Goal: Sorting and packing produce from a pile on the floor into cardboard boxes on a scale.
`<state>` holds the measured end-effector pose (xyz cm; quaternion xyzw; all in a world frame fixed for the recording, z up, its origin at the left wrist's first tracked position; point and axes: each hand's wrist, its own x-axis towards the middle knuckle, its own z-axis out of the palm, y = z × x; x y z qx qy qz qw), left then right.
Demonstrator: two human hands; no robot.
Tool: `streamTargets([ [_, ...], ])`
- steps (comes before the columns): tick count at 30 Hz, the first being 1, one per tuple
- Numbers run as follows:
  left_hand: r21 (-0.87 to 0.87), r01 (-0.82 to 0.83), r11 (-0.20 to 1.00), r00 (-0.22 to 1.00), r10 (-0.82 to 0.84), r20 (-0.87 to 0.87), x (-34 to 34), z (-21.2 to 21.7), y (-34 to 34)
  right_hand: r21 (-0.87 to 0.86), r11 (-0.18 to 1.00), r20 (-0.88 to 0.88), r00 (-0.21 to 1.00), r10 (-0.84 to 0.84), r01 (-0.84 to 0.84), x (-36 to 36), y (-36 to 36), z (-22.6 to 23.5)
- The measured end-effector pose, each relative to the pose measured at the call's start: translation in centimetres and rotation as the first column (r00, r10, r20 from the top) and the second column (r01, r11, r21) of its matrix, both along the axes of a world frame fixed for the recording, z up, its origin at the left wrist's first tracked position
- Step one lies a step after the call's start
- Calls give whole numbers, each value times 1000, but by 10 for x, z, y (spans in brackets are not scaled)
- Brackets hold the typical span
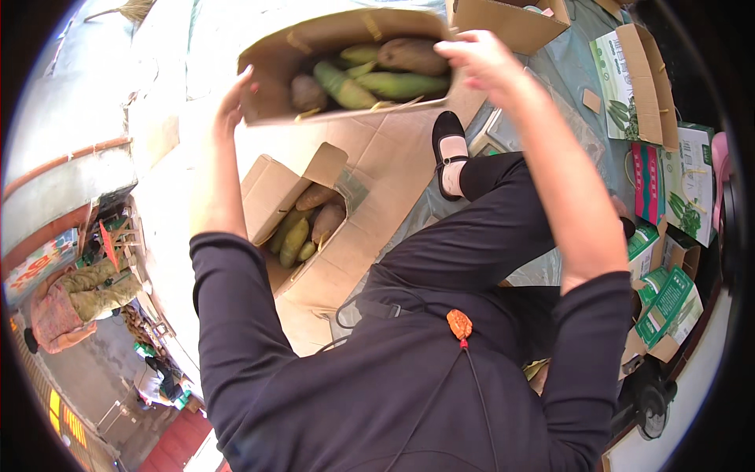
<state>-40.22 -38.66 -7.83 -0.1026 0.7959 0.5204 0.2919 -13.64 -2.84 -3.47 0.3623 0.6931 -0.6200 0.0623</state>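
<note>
Held up between my two hands is an open cardboard box (267, 75), tilted so its inside shows. Inside lie several long green vegetables (401, 85), which look like corn in the husk, and brown tubers (410, 57) like sweet potatoes. My left hand (235, 98) grips the box's left end, its fingers partly hidden. At the right end, my right hand (478, 61) has its fingers closed over the upper corner. Below stands a second cardboard box (269, 195) with its flaps up, holding similar green vegetables (294, 241) and brown tubers (327, 223).
A flat cardboard sheet (385, 169) lies under the second box. Printed white-and-green cartons (649, 82) and a green carton (668, 307) stand at the right. Another open box (511, 23) is at the top. Another person (63, 311) is at the far left.
</note>
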Motion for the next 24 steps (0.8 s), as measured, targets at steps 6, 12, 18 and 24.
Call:
streamTargets([
  [6, -286, -97, 953, 994, 107, 19, 16, -40, -164, -221, 975, 142, 988, 63, -30, -33, -129, -51],
  [12, -359, -30, 933, 822, -182, -540, 169, 64, -63, -200, 978, 190, 982, -16, 55, -19, -129, -78],
  [18, -660, 399, 637, 487, -757, -436, 328, 17, -80, 254, 966, -26, 999, -33, 39, -27, -143, -68],
  [24, -691, 482, 539, 639, -756, -143, 357, -27, -135, 278, 952, -188, 965, 184, -127, -24, -166, -63],
])
